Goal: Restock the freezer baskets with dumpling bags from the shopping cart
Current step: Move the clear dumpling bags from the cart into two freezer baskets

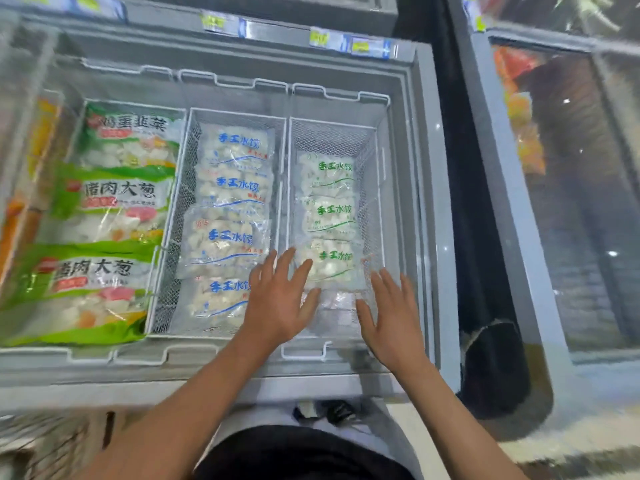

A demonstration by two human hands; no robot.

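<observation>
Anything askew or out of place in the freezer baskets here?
One thing: in the middle basket, the third blue-print bag lies tilted against its neighbours. In the right basket, the nearest bag shows no green print, unlike those behind. No spills or damage visible.

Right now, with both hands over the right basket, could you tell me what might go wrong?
1. The nearest green-print bag partly overlaps a clear bag at the front; pressing could slide it askew.
2. The left hand spans the wire divider and could nudge the neighbouring blue-print bag.
3. The right hand is close to the right basket's mesh wall, where fingers might catch.
</observation>
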